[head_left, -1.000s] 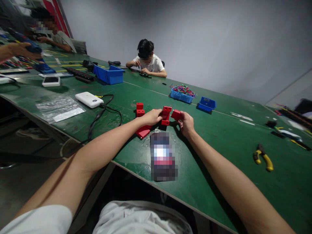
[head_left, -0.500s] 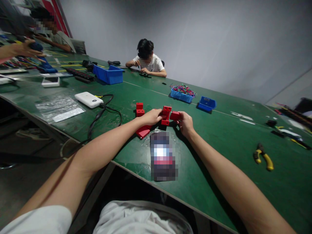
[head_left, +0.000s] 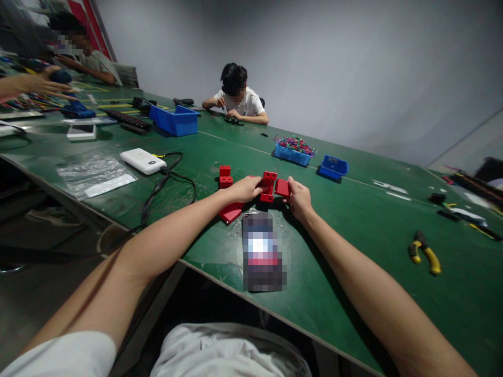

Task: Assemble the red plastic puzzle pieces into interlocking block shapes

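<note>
My left hand [head_left: 248, 189] is closed on a red notched block with small holes [head_left: 268, 187], held just above the green table. Between the fingers and thumb of my right hand [head_left: 299, 199] is a flatter red block [head_left: 282, 187], close to the right side of the notched one; whether the two touch I cannot tell. Beyond my left wrist lies another red block piece [head_left: 225, 176]. A flat red part [head_left: 231, 212] shows below that wrist, partly covered by it. Nearer to me a phone [head_left: 263, 251] lies face up, its screen blurred out.
Yellow-handled pliers [head_left: 425, 253] lie at the right. Farther back stand a blue bin of coloured wires [head_left: 293, 153], a small blue bin [head_left: 333, 167] and a larger one [head_left: 175, 120]. A white power bank [head_left: 143, 161] with black cables lies left. Co-workers sit at the far side.
My right hand has turned the flatter red block slightly, so more of its broad face shows. My left hand and the notched block stay nearly still.
</note>
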### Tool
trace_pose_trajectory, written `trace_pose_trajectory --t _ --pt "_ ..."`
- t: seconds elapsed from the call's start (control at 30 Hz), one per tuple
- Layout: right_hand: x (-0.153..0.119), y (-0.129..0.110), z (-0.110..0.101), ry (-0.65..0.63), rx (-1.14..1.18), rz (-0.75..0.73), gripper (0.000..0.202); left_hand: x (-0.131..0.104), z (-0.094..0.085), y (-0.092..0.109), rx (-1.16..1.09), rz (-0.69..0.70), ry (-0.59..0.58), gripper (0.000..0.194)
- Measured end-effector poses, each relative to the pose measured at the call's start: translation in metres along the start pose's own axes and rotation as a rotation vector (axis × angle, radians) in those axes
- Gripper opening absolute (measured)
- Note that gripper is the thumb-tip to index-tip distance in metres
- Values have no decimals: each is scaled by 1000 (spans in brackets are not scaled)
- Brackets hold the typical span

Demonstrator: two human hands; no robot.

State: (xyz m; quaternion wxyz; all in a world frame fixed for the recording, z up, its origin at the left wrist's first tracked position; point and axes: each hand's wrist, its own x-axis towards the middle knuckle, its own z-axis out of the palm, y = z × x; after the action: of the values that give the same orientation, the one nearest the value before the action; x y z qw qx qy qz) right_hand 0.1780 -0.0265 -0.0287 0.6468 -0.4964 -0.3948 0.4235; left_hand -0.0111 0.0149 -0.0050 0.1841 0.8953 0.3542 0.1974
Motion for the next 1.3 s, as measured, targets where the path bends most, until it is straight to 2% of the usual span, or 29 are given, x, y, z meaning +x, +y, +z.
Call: trace_pose_trajectory --t 0.5,1.3 --pt "-5 -2 1 -36 -42 -43 41 -1 -1 1 19 10 -26 35" --pt "-3 -1 1 -34 -71 -68 40 -2 -3 6 49 -5 -36 35"
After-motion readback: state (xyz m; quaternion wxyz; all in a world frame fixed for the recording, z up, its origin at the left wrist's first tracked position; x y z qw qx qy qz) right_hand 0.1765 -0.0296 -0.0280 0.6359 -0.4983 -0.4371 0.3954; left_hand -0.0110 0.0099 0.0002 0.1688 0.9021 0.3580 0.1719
